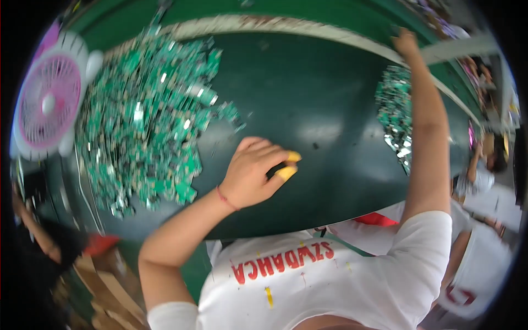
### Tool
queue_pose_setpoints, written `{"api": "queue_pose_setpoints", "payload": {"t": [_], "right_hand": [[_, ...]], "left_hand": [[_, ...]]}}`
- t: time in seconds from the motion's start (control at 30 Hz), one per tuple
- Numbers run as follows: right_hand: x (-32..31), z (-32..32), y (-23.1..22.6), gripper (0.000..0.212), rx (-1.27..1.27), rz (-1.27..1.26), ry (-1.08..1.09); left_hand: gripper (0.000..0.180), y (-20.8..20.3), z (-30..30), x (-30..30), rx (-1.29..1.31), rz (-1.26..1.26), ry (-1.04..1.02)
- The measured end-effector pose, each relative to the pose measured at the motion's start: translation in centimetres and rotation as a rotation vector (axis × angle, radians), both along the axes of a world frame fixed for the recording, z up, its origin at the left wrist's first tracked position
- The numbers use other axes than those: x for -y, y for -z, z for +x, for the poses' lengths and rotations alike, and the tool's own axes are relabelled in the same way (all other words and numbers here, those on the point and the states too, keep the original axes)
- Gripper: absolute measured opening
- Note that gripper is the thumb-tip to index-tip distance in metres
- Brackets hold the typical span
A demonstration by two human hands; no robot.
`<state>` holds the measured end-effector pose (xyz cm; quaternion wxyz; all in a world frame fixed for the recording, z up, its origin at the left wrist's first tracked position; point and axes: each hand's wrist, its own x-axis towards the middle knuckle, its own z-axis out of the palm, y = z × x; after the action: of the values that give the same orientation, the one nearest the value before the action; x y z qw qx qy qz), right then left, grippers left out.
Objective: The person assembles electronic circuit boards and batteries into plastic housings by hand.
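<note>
My left hand [254,169] is above the dark green tabletop [308,192], just right of a large heap of small green circuit boards [148,121]. Yellow covers sit on its thumb and forefinger, whose tips are apart with a gap between them. Its other fingers curl in, and I see nothing held. My right arm stretches far forward, past a smaller pile of green boards with shiny metal parts [397,104]. At the table's far rim [264,23], my right hand [406,43] is smeared by motion. Whether it holds anything is unclear.
A pink and white fan [49,104] stands at the left edge. Beyond the pale rim runs a green strip [324,12]. Cardboard [104,280] lies at lower left. Other people are at the left and right, including a person in a light shirt [477,179].
</note>
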<state>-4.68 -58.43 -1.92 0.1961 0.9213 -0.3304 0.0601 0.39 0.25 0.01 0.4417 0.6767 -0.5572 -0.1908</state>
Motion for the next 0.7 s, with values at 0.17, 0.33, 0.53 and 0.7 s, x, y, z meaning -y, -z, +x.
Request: {"api": "queue_pose_setpoints", "payload": {"t": [0.17,0.33,0.53,0.7], "right_hand": [[9.8,-2.0,0.5,0.046,-0.136,0.008,0.036],[7.3,-0.3,2.3,0.033,0.016,-0.012,0.081],[-8.2,1.1,-2.1,0.032,0.365,0.363,-0.368],[-33.7,-0.1,-5.6,0.031,0.207,0.611,-0.888]], "left_hand": [[0.015,0.7,-0.1,0.2,-0.056,-0.097,-0.044],[0.012,1.4,-0.2,-0.3,-0.025,-0.103,-0.06],[0.011,1.3,-0.8,0.0,-0.012,-0.067,0.009],[0.025,0.0,0.3,-1.2,-0.268,-0.275,-0.202]]}}
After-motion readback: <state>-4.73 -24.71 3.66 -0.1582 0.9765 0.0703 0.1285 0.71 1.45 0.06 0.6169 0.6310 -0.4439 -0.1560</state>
